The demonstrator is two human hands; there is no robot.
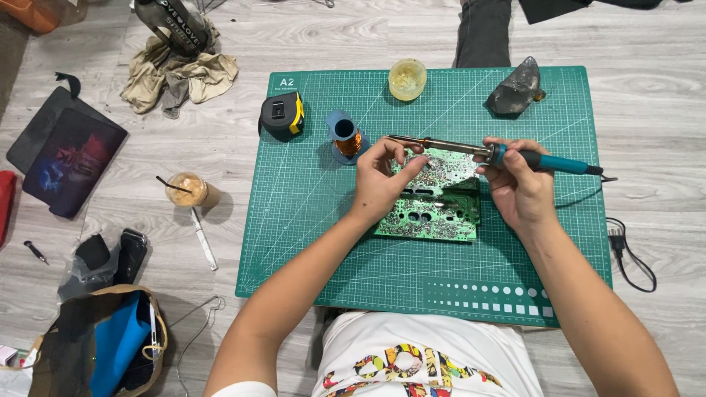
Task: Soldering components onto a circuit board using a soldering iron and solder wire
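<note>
A green circuit board (434,209) lies on a green cutting mat (309,213) on the floor. My right hand (518,187) grips the teal handle of a soldering iron (471,149), whose metal shaft points left over the board's top edge. My left hand (382,180) rests on the board's left side, fingers pinched near the iron's tip. I cannot tell if the fingers pinch anything. A spool of copper wire (346,137) stands just left of that hand.
On the mat stand a black and yellow tape measure (283,115), a small yellowish tub (407,79) and a dark grey lump (516,90). Left of the mat are a drink cup (187,190), a cloth heap (180,73), a dark pouch (66,158) and an open bag (110,342). The iron's plug (618,239) lies right.
</note>
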